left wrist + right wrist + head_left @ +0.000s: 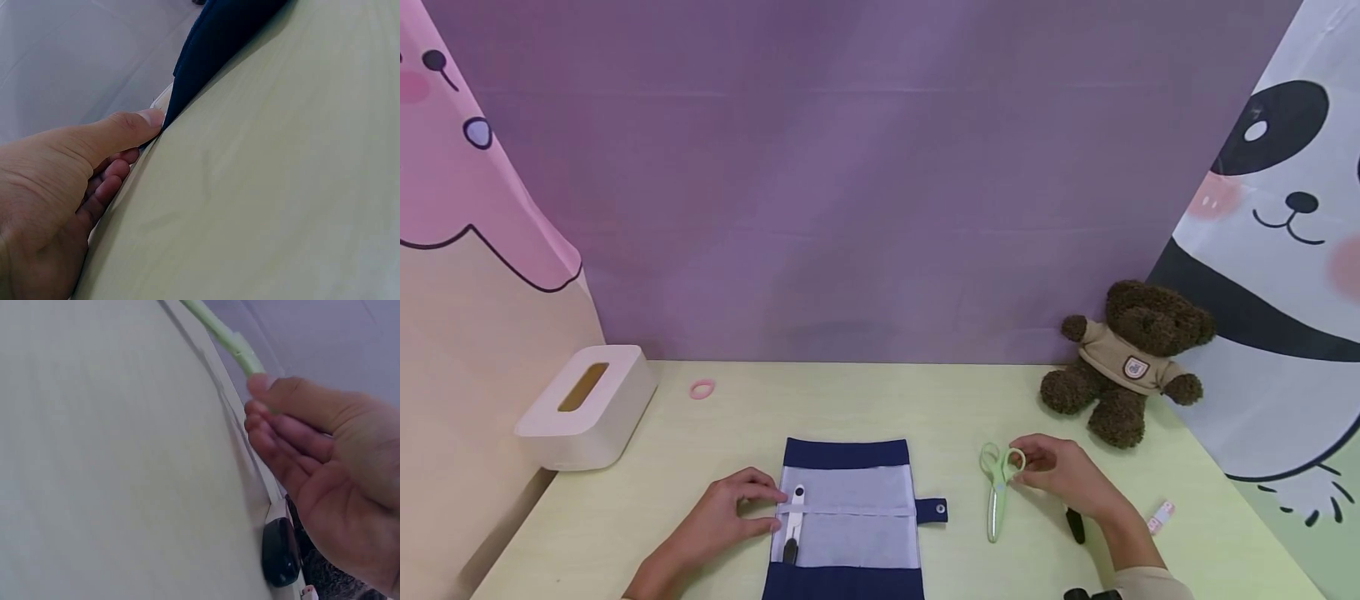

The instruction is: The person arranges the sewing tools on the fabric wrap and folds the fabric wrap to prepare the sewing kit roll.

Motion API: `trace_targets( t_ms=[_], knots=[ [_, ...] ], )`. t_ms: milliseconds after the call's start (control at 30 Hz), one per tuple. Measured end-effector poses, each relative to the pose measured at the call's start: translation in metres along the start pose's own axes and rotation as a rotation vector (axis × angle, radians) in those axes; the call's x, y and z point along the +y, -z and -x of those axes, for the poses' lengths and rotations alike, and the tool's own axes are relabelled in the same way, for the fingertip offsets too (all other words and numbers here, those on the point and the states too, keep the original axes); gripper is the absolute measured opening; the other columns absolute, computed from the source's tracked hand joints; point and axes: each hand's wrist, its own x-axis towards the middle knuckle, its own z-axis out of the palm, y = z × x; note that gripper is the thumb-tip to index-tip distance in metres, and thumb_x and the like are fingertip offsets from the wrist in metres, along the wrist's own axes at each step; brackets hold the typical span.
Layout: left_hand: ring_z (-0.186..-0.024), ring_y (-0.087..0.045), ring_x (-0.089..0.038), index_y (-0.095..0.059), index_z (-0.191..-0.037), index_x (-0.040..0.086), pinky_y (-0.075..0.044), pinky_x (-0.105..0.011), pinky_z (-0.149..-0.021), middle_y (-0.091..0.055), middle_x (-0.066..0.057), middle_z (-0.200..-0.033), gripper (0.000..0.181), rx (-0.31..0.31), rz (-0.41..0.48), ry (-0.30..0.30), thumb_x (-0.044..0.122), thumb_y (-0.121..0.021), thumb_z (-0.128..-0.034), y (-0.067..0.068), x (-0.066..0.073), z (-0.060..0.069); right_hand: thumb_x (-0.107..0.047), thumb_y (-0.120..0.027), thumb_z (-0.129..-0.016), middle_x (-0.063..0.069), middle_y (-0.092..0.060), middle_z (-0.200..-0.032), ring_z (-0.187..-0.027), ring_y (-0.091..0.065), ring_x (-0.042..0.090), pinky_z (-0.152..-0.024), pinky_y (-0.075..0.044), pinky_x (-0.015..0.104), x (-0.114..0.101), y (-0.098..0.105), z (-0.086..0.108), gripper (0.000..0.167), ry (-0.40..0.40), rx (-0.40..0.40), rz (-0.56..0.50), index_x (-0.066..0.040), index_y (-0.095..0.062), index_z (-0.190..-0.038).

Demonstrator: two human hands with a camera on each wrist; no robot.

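Note:
A navy and pale-lilac fabric tool pouch (850, 533) lies unfolded on the table, its snap strap (932, 510) sticking out to the right. Tucked under its narrow band on the left is a white utility knife (795, 522) with a black end. My left hand (730, 514) touches the pouch's left edge with thumb and fingertips, the thumb apart from the index finger. To the right of the pouch, my right hand (1063, 475) pinches one handle loop of light-green scissors (996, 496), whose blades point toward me. Only part of the scissors (234, 347) shows in the right wrist view.
Below my right wrist lies a black-ended object (1075, 525), partly hidden, and a pink-and-white small item (1161, 517) is farther right. A brown teddy bear (1138, 358) sits back right. Back left stand a white tissue box (591, 408) and a pink ring (702, 389).

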Motion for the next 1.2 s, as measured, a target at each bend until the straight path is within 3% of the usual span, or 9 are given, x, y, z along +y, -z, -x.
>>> trace_targets(
  t_ms=[200, 400, 567, 700, 967, 1200],
  knots=[
    [-0.101, -0.062, -0.002, -0.081, -0.104, 0.025, -0.052, -0.023, -0.093, -0.069, 0.012, -0.107, 0.023, -0.004, -0.002, 0.003, 0.031, -0.087, -0.0830, 0.000, -0.001, 0.001, -0.012, -0.073, -0.096, 0.021, -0.071, -0.120, -0.103, -0.070, 0.002, -0.087, -0.060, 0.024, 0.007, 0.000, 0.000, 0.054, 0.020, -0.024, -0.199, 0.010, -0.051, -0.140],
    [-0.101, -0.062, -0.003, -0.081, -0.105, 0.025, -0.053, -0.025, -0.091, -0.069, 0.011, -0.107, 0.023, -0.006, -0.010, -0.002, 0.031, -0.087, -0.0835, 0.001, -0.001, 0.000, -0.008, -0.067, -0.099, 0.003, -0.072, -0.118, -0.104, -0.073, 0.009, -0.091, -0.060, 0.030, 0.011, -0.003, -0.001, 0.059, 0.004, -0.027, -0.363, 0.013, -0.040, -0.148],
    [-0.101, -0.062, -0.003, -0.081, -0.106, 0.025, -0.053, -0.025, -0.091, -0.069, 0.011, -0.108, 0.024, -0.012, -0.009, 0.007, 0.032, -0.086, -0.0840, 0.002, 0.001, -0.001, -0.009, -0.068, -0.099, 0.001, -0.071, -0.118, -0.103, -0.075, 0.017, -0.092, -0.061, 0.031, 0.008, -0.011, -0.003, 0.061, -0.008, -0.008, -0.433, 0.012, -0.040, -0.149],
    [-0.101, -0.062, -0.003, -0.081, -0.105, 0.025, -0.053, -0.026, -0.090, -0.069, 0.011, -0.107, 0.024, -0.003, -0.021, 0.007, 0.032, -0.087, -0.0831, 0.002, 0.000, 0.000, -0.010, -0.070, -0.098, 0.001, -0.072, -0.117, -0.103, -0.075, 0.016, -0.092, -0.060, 0.030, 0.000, -0.017, -0.008, 0.061, 0.005, 0.006, -0.436, 0.011, -0.042, -0.149],
    [-0.100, -0.063, -0.002, -0.082, -0.105, 0.026, -0.053, -0.024, -0.090, -0.070, 0.011, -0.107, 0.026, 0.007, -0.015, 0.021, 0.035, -0.088, -0.0811, -0.001, -0.002, 0.003, -0.007, -0.069, -0.098, 0.003, -0.072, -0.115, -0.103, -0.074, 0.011, -0.095, -0.060, 0.032, -0.024, -0.031, -0.032, 0.061, 0.060, 0.020, -0.491, 0.012, -0.042, -0.148],
    [-0.100, -0.062, -0.002, -0.082, -0.105, 0.025, -0.053, -0.024, -0.092, -0.070, 0.011, -0.107, 0.027, 0.004, -0.010, 0.033, 0.034, -0.088, -0.0810, 0.000, 0.001, 0.001, -0.003, -0.072, -0.094, 0.013, -0.070, -0.117, -0.101, -0.073, 0.011, -0.096, -0.059, 0.031, -0.057, -0.066, -0.070, 0.063, 0.068, 0.009, -0.577, 0.009, -0.044, -0.149]
  ],
)
